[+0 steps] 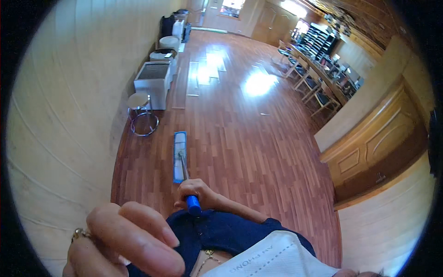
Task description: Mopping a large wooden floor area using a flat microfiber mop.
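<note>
Close in front at the lower left is my left hand (124,235), its fingers loosely bent and apart, with a gold-coloured ring on one. Nothing shows between those fingers. Farther down, my right hand (198,191) is closed around the handle of a flat mop, just below its blue grip end (193,205). The mop's thin metal pole (185,168) leads away to a long, narrow mop head (180,157), blue-edged and pale on top, which lies on the wood-look floor (240,152).
A round stool (140,101) with a metal base stands by the left wall, near a white cabinet (152,83) and several bins. Chairs (325,99) line a long cluttered table at the right. A wooden door (378,143) is at the right. Flat strips (193,78) lie on the floor.
</note>
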Demonstrator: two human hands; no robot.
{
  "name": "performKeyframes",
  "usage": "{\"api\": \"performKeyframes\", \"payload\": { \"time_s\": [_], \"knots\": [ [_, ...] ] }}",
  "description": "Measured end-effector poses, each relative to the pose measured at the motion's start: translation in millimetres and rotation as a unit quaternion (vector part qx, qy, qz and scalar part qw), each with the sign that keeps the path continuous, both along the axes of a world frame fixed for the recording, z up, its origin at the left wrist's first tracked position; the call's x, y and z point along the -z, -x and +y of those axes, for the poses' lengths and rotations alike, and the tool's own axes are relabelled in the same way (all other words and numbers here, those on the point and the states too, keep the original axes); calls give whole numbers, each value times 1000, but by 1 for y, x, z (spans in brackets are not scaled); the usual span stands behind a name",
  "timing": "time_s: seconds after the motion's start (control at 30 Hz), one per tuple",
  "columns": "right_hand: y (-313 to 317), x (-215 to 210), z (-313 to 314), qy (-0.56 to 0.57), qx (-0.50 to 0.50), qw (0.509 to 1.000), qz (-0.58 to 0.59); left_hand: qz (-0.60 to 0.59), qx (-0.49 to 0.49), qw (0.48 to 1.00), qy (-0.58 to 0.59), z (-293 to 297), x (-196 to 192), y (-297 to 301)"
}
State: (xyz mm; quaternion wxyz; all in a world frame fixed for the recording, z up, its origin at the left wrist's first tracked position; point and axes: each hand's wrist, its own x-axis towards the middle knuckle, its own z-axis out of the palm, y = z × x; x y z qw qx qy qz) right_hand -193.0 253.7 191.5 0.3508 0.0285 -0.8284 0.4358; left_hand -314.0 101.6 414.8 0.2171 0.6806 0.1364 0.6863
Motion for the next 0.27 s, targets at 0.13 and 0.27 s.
{"api": "performKeyframes", "payload": {
  "time_s": [0.13,0.27],
  "knots": [
    [26,34,5,-1,1,999,-39,138,-163,965,-152,-5,37,19],
    [36,55,34,-44,3,991,-124,347,-346,871,47,-8,100,27]
  ]
}}
